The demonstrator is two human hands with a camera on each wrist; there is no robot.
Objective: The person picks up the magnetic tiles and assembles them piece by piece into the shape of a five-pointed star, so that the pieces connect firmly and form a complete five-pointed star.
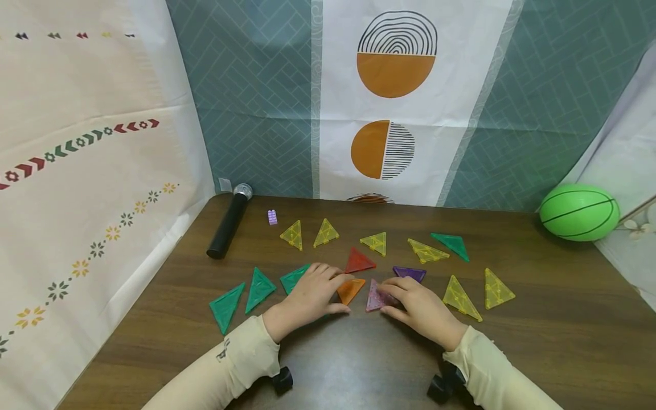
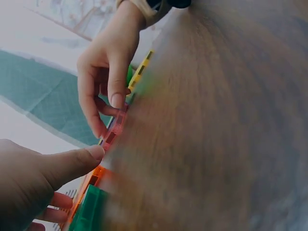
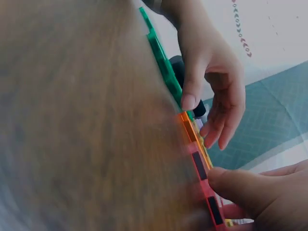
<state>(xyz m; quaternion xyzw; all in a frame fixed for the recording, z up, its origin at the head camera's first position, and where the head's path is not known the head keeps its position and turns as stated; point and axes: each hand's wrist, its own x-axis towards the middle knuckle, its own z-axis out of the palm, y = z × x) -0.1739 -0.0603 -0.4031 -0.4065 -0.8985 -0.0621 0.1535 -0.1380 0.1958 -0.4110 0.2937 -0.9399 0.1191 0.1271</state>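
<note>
In the head view my right hand (image 1: 422, 307) holds a pink triangle tile (image 1: 374, 296), with thumb at its near edge and fingertips over its face. My left hand (image 1: 310, 293) hovers about an orange triangle tile (image 1: 352, 290), fingers loosely bent, thumb on the near side. The left wrist view shows the right hand's fingers at the pink tile (image 2: 113, 131). In the right wrist view the left thumb hangs right above the orange tile's end (image 3: 188, 126). Left palm and forearm partly hide a green triangle tile (image 1: 294, 278). A red triangle tile (image 1: 359, 261) and a purple one (image 1: 410, 274) lie just beyond.
Two green triangles (image 1: 259, 289) lie left, another green (image 1: 453, 245) back right. Several yellow triangles (image 1: 325, 233) spread along the back and right. A black microphone (image 1: 229, 225), small purple brick (image 1: 272, 217) and green ball (image 1: 579, 212) sit near the table's far edge.
</note>
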